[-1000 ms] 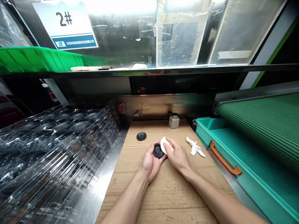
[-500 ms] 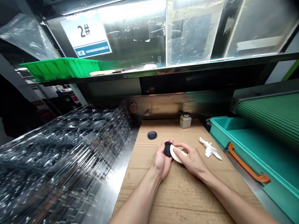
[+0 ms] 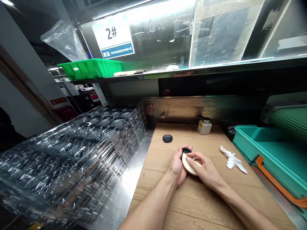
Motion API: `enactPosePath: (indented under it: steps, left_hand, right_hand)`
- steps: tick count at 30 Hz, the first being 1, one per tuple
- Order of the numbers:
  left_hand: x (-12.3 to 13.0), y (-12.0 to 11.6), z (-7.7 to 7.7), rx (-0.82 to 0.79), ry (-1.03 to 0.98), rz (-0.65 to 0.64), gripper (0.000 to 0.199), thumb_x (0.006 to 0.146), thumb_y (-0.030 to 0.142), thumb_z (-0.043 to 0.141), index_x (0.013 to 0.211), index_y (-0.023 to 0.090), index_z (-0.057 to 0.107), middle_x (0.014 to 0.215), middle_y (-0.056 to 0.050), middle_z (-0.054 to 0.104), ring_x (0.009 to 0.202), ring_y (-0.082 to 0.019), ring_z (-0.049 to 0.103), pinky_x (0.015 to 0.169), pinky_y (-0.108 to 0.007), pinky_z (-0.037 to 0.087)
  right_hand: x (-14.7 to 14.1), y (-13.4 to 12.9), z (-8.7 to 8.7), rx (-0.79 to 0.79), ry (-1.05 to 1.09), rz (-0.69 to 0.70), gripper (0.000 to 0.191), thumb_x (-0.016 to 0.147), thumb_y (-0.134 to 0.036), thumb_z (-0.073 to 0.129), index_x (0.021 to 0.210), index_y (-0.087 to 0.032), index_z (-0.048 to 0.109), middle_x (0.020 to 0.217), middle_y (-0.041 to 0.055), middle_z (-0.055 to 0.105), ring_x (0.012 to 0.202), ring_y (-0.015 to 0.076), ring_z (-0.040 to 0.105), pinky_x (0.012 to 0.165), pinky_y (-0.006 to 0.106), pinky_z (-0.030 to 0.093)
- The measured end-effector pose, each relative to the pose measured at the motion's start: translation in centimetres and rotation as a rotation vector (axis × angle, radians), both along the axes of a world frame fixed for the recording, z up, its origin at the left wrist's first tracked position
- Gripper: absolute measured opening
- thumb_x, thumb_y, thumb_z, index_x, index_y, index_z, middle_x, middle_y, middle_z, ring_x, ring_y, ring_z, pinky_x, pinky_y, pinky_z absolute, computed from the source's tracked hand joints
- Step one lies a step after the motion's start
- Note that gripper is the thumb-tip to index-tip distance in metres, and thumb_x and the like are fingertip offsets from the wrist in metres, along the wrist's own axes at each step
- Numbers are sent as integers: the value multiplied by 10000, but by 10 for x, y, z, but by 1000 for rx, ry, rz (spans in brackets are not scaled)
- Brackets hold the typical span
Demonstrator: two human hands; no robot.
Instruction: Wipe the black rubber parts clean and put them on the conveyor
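Bench scene, left to right. A stack of clear plastic trays (image 3: 72,159) is ranged beside a cardboard sheet (image 3: 196,210) laid on the bench. A loose black disc (image 3: 167,138) lies flat on the sheet, well apart from the hands. Near the middle of the sheet, a second black disc (image 3: 186,150) is held by the left hand (image 3: 177,167), with the fingers curled closed around it. A round pale pad (image 3: 189,164) is pressed against the disc by the right hand (image 3: 206,169), its fingers lying together across the pad, not pinching. The work in hand appears to be the pad's application to the disc, which calls for the left hand's hold to be kept firm. Farther right are a small capped bottle (image 3: 204,126), a crumpled white cloth (image 3: 232,160) and a teal bin (image 3: 263,143). The disc's face is hidden by the pad and fingers; the bottle's contents cannot be made out.
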State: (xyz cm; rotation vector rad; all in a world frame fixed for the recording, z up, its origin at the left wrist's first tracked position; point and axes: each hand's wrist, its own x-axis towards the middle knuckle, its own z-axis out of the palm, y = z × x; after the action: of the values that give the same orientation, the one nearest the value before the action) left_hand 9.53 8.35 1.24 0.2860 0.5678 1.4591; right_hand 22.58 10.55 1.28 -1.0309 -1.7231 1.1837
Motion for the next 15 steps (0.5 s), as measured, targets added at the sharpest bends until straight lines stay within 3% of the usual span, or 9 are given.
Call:
enactPosePath:
  steps: [2, 5, 10, 13, 15]
  left_hand:
    - [0, 0, -1, 9, -20, -2, 278, 922, 336, 501, 1081, 134, 607, 1266, -170, 603, 1157, -266, 587, 1032, -437, 436]
    - [1, 1, -2, 8, -24, 16, 271, 922, 315, 506, 1103, 136, 602, 1266, -163, 604, 1177, -247, 572, 1039, -410, 429]
    - [2, 1, -1, 12, -8, 22, 271, 923, 321, 501, 1072, 132, 626, 1209, -148, 632, 1119, -233, 596, 1025, -386, 438]
    - [2, 1, -1, 34, -16, 10, 247, 924, 311, 502, 1047, 142, 632, 1120, -134, 659, 1063, -226, 617, 997, -399, 458]
    - [2, 1, -1, 17, -16, 13, 238, 923, 303, 506, 1034, 139, 638, 1122, -133, 658, 1071, -221, 613, 1005, -383, 451]
  right_hand:
    - [-1, 0, -2, 7, -11, 10, 435, 827, -506, 614, 1093, -163, 650, 910, 73, 708, 806, 209, 652, 699, 286, 507]
    - [-1, 0, -5, 9, -40, -88, 511, 837, -535, 585, 1174, -154, 621, 920, 86, 716, 810, 229, 666, 696, 304, 525]
    - [-4, -2, -7, 146, -176, -120, 465, 884, -510, 520, 1239, -228, 624, 1135, 77, 686, 1009, 243, 647, 895, 345, 500]
    - [-4, -1, -7, 144, -238, -274, 484, 893, -531, 494, 1257, -238, 621, 1086, 69, 708, 950, 239, 670, 867, 347, 513]
    - [-6, -3, -8, 171, -257, -265, 465, 909, -518, 475, 1273, -265, 612, 1125, 55, 699, 979, 230, 667, 881, 334, 508]
